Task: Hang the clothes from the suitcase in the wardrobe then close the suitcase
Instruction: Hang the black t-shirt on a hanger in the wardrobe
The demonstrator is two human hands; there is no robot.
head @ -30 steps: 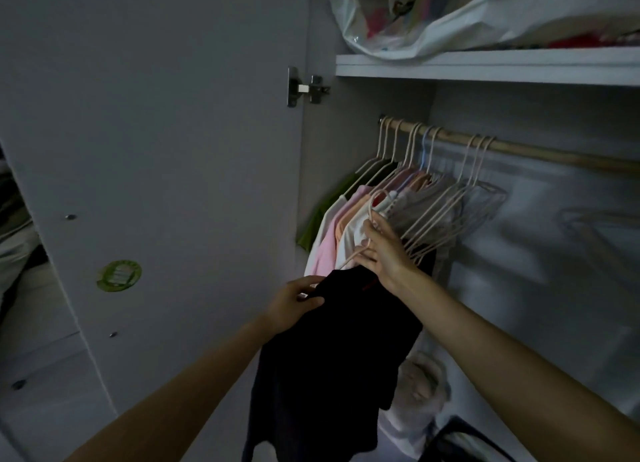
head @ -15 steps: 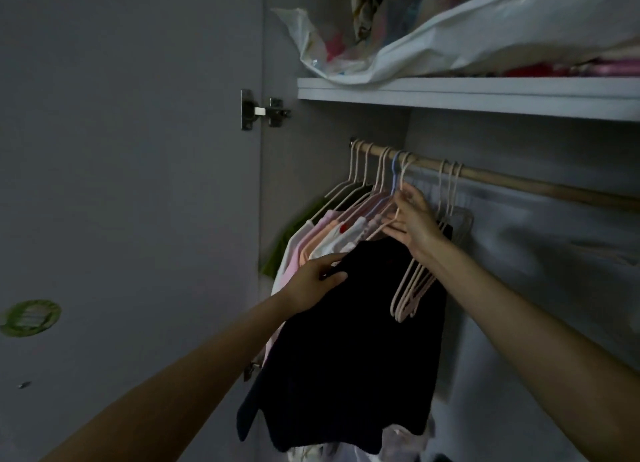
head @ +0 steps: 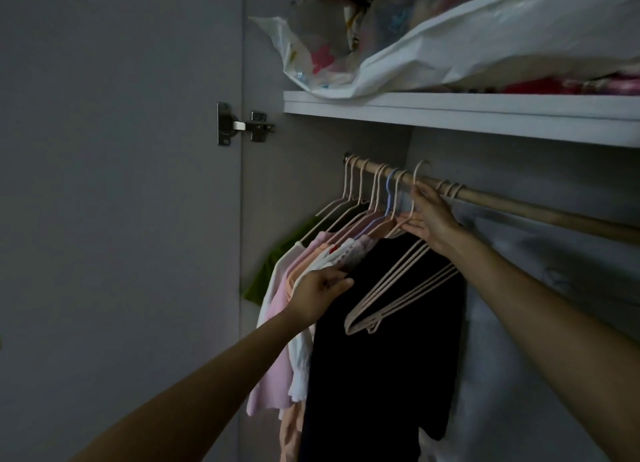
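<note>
Head view shows our right hand up at the wooden rail, its fingers curled round the neck of a pale hanger whose hook rises just above the rail, between the crowded hangers on the left and two bare hooks on the right. Whether that hook sits on the rail yet, we cannot tell. Our left hand is lower, fingers mostly straight and close together, pressing the shoulder edge of the black garment where it meets the neighbouring clothes. The black garment hangs below our right hand, inside the wardrobe, dark and long, reaching down out of sight. In front of it two empty pale hangers dangle at a slant from the rail. Left of our left hand hang a white top, a pink one, a peach one and, furthest left, a green one. Above the rail runs a white shelf bearing a white plastic bag stuffed with coloured fabric. On the left stands the open wardrobe door, with a metal hinge joining it to the side wall. The suitcase is out of sight.
</note>
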